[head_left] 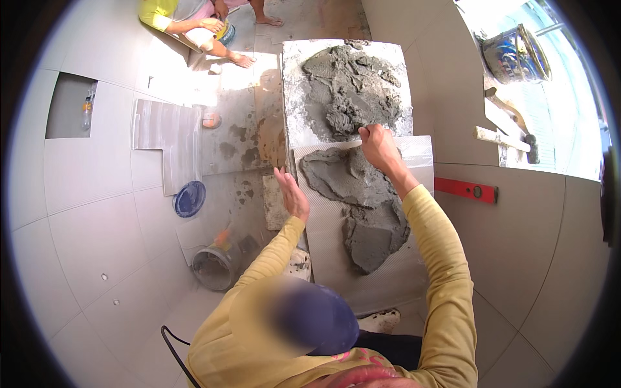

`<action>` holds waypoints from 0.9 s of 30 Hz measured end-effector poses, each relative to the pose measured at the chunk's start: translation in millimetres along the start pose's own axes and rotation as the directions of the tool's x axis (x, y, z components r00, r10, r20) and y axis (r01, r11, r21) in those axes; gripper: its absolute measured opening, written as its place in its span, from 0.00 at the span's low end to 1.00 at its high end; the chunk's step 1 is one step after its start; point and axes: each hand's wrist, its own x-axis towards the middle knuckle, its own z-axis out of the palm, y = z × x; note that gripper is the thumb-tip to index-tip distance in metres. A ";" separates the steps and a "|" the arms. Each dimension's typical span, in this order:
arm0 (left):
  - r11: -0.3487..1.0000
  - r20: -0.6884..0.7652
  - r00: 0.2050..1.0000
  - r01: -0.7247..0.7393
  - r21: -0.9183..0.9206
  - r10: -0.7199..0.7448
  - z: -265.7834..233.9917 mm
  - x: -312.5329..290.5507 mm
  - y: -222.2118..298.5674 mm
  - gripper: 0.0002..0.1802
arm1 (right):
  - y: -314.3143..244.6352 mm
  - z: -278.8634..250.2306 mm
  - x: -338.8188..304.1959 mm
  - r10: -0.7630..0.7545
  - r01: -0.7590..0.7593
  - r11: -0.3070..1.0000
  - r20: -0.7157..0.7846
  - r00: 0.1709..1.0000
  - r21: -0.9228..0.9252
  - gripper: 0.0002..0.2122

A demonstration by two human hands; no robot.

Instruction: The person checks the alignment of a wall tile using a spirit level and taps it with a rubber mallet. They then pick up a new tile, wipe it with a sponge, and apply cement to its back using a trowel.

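Observation:
A large tile (330, 255) with a fine ridged back lies in front of me, with thick grey mortar (381, 223) in uneven lumps on it. My right hand (380, 152) is closed over the tile's far part. It grips what looks like a mortar-coated trowel (357, 164), mostly hidden by the hand and the mortar. My left hand (294, 195) is open with fingers stretched, beside the tile's left edge, holding nothing. Beyond the tile, a whitish board (294, 84) carries a bigger heap of wet mortar (352, 90).
Another person (187, 26) sits at the far left, near a bucket. A grey bucket (215, 268), a blue lid (189, 198) and cut tile (165, 126) lie left. On the right are a red spirit level (467, 190), a hammer (517, 116) and a mortar-stained bucket (514, 55) on a ledge.

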 end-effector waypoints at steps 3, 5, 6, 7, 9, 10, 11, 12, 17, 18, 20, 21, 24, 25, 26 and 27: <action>1.000 -0.004 1.000 0.001 -0.010 -0.001 7.2 -1.8 8.8 0.46 | -2.0 12.8 2.9 0.070 -0.068 0.994 -0.025 0.997 0.084 0.18; 1.000 -0.004 1.000 0.014 0.015 -0.014 3.8 -5.4 13.3 0.46 | -19.3 26.6 2.1 0.124 -0.112 0.981 -0.068 0.990 0.157 0.18; 1.000 0.001 1.000 0.014 -0.011 -0.014 4.7 -5.5 15.6 0.47 | -20.9 37.3 7.1 0.149 -0.127 0.972 -0.100 0.984 0.196 0.18; 0.999 0.003 1.000 0.017 -0.032 -0.017 3.2 -5.3 13.2 0.47 | -29.7 42.0 10.7 0.197 -0.168 0.950 -0.087 0.976 0.262 0.18; 0.998 0.005 1.000 0.015 -0.056 -0.014 5.0 -3.9 8.9 0.47 | -34.9 38.5 15.7 0.308 -0.295 0.874 0.030 0.951 0.386 0.19; 0.999 -0.011 1.000 0.010 -0.049 -0.011 -0.1 -2.7 4.4 0.48 | -39.9 37.0 15.2 0.312 -0.325 0.826 0.106 0.944 0.460 0.19; 0.999 -0.019 1.000 0.005 -0.051 -0.006 -0.2 -1.8 1.9 0.48 | -37.2 27.9 18.3 0.311 -0.355 0.776 0.174 0.934 0.522 0.20; 0.999 -0.016 1.000 0.000 -0.051 -0.001 -1.0 1.1 0.0 0.48 | -35.2 18.9 22.1 0.302 -0.387 0.720 0.242 0.922 0.577 0.20; 1.000 -0.027 1.000 0.008 0.001 -0.008 0.8 -0.7 0.6 0.49 | -25.4 -37.6 18.3 0.282 -0.528 0.323 0.452 0.846 0.786 0.14; 1.000 -0.030 1.000 0.001 0.020 -0.001 -1.3 -0.4 -0.5 0.48 | -26.1 -48.2 12.3 0.266 -0.524 0.291 0.458 0.848 0.800 0.13; 1.000 -0.045 0.999 -0.018 0.021 0.019 -1.9 -0.4 -1.2 0.49 | -18.2 -68.8 -4.0 0.193 -0.516 0.207 0.483 0.854 0.831 0.13; 0.999 -0.051 0.998 -0.023 0.027 0.025 -3.8 0.0 -2.4 0.49 | -15.1 -81.0 -15.2 0.183 -0.504 0.248 0.471 0.863 0.827 0.14; 1.000 -0.005 1.000 0.008 0.017 -0.008 6.1 -8.1 7.1 0.49 | -8.6 -129.4 -73.9 0.202 -0.486 0.373 0.442 0.874 0.790 0.15; 1.000 -0.011 1.000 0.002 0.021 -0.002 6.8 -7.2 5.2 0.50 | -9.3 -141.4 -96.4 0.197 -0.492 0.358 0.451 0.870 0.793 0.14; 1.000 -0.011 1.000 -0.004 0.023 0.004 8.3 -6.5 2.8 0.50 | -11.0 -154.4 -118.2 0.222 -0.504 0.364 0.453 0.864 0.783 0.14; 0.999 -0.020 1.000 -0.013 0.029 0.013 4.9 -5.1 -0.7 0.50 | -13.7 -163.6 -137.4 0.238 -0.517 0.367 0.459 0.856 0.773 0.15</action>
